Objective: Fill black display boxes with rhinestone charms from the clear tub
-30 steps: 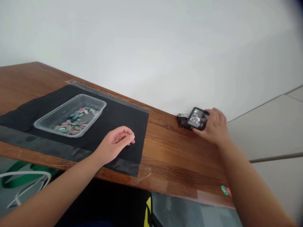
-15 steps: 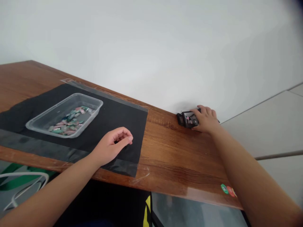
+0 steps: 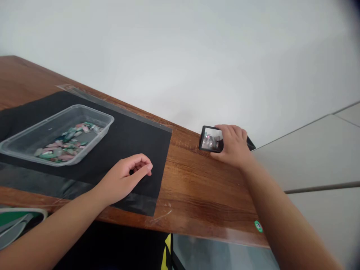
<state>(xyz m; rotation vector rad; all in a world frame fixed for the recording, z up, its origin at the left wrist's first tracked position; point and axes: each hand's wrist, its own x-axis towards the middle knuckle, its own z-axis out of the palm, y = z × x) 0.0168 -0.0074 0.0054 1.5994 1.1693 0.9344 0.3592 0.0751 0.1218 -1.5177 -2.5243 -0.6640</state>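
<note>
In the head view, my right hand [image 3: 233, 146] is closed around a small black-framed case [image 3: 211, 139] at the table's back edge, by the wall. Its pale front shows pinkish, clear and greenish stone-like bits; whether they are behind glass, reflected or on a screen, I cannot tell. My left hand [image 3: 126, 176] hovers over or rests on the black cloth [image 3: 137, 138], fingers curled and thumb against them; anything inside is hidden. Left of it, a clear plastic tub [image 3: 97, 140] stands on the cloth with many pink, green and clear stone chips [image 3: 64, 146] inside.
Clear tape [image 3: 157, 127] runs along the cloth's edges on the wooden table [image 3: 197, 187]. A small green sticker [image 3: 258, 226] lies near the front edge beside my right forearm. Behind my right hand is a dark object [image 3: 250, 143]. White wall and panels [image 3: 317, 150] bound the back and right.
The black-framed case has turned its front more toward me and appears larger, gripped by my right hand. My left hand keeps its curled shape. The whole view has shifted slightly.
</note>
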